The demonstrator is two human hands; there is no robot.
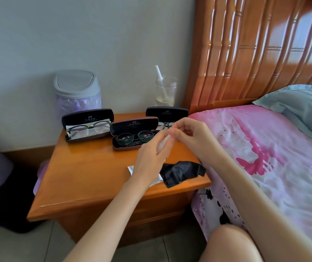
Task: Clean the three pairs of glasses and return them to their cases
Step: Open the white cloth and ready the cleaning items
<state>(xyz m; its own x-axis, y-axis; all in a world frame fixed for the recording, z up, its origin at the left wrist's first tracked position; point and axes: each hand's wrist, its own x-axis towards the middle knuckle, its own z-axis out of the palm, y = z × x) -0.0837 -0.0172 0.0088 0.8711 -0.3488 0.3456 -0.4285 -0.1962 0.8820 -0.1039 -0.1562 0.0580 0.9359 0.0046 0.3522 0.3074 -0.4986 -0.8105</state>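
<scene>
Plainly the bed (264, 157) fills the right side, under a pink flowered sheet, with a slatted wooden headboard (255, 44) at the far end and a pale blue pillow (302, 106) against it. Left of the bed stands a wooden nightstand (94, 176), and behind its far left corner a grey-lidded bin (76, 91) sits by the wall. Three dark cases stand open along the nightstand's far half: the left case (87, 118) holds thin-rimmed glasses (87, 128) on a pale cloth, the middle case (134, 124) holds round glasses (134, 138), and the right case (167, 111), partly hidden behind the hands, holds a third pair (165, 125). A clear cup (165, 93) with a white straw stands behind that case. On the near right of the top lies a crumpled black cloth (181, 172), touching a white sheet (131, 168) that the left wrist mostly covers. Above these, the left hand (151, 154) and right hand (191, 135) meet over the middle case's right end: the right fingers curl and pinch the top of a blurred white piece (165, 140), while the left fingers, nearly straight, hold its lower part.
</scene>
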